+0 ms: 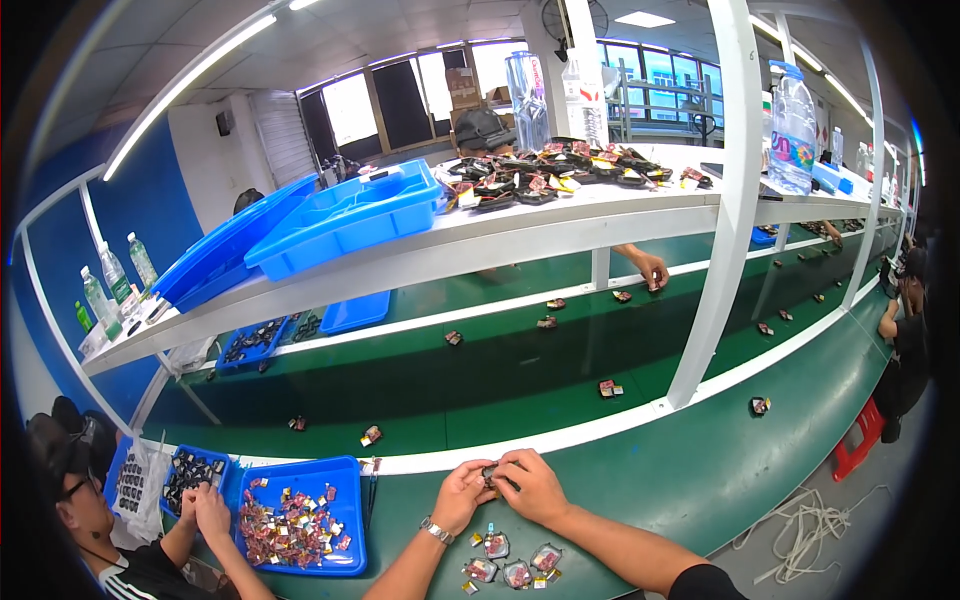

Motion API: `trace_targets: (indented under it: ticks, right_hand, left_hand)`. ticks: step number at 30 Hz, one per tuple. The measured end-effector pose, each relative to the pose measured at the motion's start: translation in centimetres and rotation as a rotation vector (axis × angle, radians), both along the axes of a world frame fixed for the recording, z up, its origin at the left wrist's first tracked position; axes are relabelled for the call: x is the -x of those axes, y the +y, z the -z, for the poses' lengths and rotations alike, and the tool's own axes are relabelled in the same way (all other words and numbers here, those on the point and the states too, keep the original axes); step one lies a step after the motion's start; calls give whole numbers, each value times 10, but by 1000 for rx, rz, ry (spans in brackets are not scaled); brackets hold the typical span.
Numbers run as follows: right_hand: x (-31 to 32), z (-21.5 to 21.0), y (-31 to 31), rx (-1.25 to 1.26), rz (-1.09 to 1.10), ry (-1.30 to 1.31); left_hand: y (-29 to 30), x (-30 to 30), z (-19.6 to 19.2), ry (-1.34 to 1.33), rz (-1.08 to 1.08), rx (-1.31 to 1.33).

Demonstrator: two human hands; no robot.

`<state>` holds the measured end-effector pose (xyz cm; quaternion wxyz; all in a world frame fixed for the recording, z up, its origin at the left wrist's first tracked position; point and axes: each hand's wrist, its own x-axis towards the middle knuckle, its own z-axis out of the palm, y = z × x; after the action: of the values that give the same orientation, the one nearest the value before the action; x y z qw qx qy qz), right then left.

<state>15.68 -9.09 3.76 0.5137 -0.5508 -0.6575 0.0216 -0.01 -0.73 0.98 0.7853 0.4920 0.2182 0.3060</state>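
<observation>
White lamps (190, 98) are shining in a big room, and one green desk (640, 490) is running beside one long green belt (500, 420). One white rail (560, 437) is marking the desk's far edge. Near that edge, one left hand (462, 497) and one right hand (530, 488) are meeting. Their fingers are gripping one small dark part (490, 474), holding it up over the desk. Four see-through cases (517, 574) are lying on the desk between the two arms, and a few white and yellow bits (470, 588) are lying around them.

Left of the left hand, one big blue tray (359, 510) is holding lots of red, yellow and white pieces (290, 530), too many to count. Two smaller blue trays (205, 453) are standing beyond it, toward the desk's left end. One other person (85, 500) is working there with two hands (205, 510) close together; what those are holding, I cannot tell.

Farther right, one loose part (760, 406) is resting near the desk's far edge. At least seven small parts (371, 435) are lying on the belt.
</observation>
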Motion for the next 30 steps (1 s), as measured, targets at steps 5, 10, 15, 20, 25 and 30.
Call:
trace_targets:
  ticks: [5,10,15,20,25,30]
  right_hand:
    - [4,-5,-1,-22,51,-134]
    - [4,-5,-2,6,58,-215]
    - [4,-5,-2,33,62,-247]
    - [3,-4,0,-4,65,-306]
    - [3,-4,1,-6,80,-311]
    - [3,-5,0,-2,97,-297]
  left_hand:
    - [-1,-2,-2,-8,-8,4]
    - [0,-2,1,9,0,-3]
    - [0,-3,3,29,-4,-7]
    - [0,-3,2,46,-12,-16]
    - [-1,-3,2,57,-6,-36]
    - [0,-3,2,64,5,-15]
